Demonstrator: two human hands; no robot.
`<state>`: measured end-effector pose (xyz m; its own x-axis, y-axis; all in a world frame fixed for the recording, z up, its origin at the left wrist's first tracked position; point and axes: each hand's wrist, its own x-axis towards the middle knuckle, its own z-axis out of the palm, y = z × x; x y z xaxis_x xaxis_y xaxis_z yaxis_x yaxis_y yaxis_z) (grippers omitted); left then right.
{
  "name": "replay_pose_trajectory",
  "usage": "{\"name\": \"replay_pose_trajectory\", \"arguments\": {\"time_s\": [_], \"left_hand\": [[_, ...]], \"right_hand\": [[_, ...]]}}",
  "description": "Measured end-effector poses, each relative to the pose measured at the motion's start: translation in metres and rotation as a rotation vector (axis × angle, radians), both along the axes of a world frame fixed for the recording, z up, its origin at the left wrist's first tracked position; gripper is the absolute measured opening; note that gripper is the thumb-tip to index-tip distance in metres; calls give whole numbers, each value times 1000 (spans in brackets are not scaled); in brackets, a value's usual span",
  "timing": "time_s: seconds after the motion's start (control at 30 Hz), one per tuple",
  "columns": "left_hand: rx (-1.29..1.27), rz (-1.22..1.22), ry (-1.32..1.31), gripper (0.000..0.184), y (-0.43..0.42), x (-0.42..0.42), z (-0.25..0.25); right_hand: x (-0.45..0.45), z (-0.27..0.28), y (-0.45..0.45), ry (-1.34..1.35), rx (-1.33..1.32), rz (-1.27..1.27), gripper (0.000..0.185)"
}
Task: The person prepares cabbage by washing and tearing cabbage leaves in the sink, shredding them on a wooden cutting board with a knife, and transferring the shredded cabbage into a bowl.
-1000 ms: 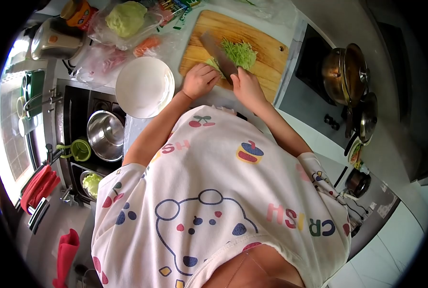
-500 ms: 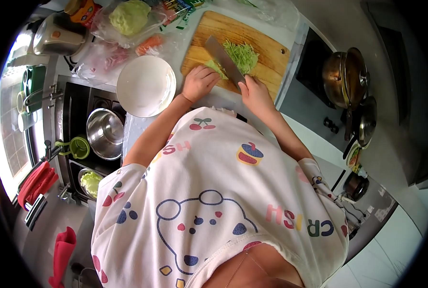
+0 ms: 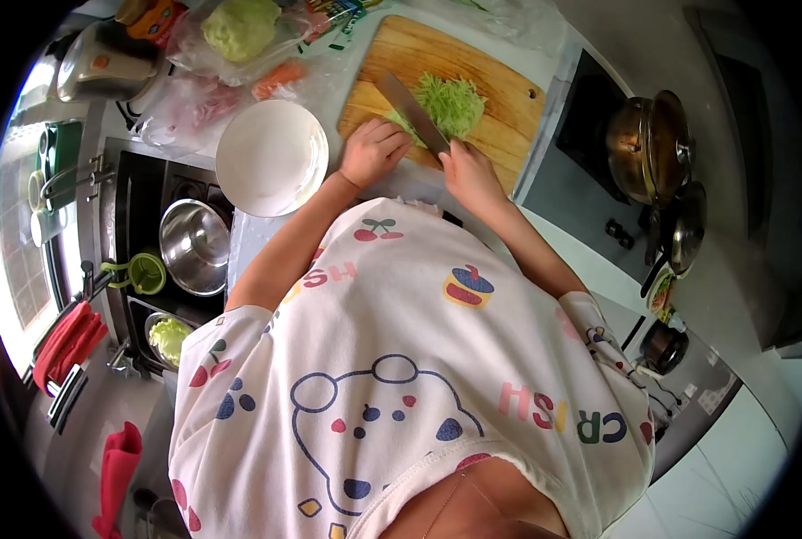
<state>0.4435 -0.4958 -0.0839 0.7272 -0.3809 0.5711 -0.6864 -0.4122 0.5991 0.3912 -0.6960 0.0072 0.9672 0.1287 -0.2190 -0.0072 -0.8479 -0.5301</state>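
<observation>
Gripping knife [image 3: 407,106]: right fingers [image 3: 456,154] | holding greens [image 3: 453,103]: left fingers [image 3: 383,133] | wooden board [image 3: 501,94] on white counter [image 3: 354,52] | stove [image 3: 558,193] beside

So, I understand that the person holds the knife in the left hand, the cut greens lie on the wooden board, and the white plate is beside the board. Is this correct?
Not quite: the head view shows the knife in the right hand, not the left hand. The cut greens do lie on the wooden board, with the white plate beside it.
</observation>
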Motion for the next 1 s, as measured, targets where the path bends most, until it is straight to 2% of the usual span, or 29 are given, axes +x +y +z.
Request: {"name": "replay_pose_trajectory", "arguments": {"time_s": [0.27,0.5,1.0], "left_hand": [[10,20,-30,12,1,-1,-3],[21,29,-33,12,1,-4,-4],[54,52,-11,9,2,-3,1]], "right_hand": [[22,-21,1,-67,186,-249,22],[5,18,-7,-58,84,-48,20],[-4,9,-5,7,-16,42,18]]}}
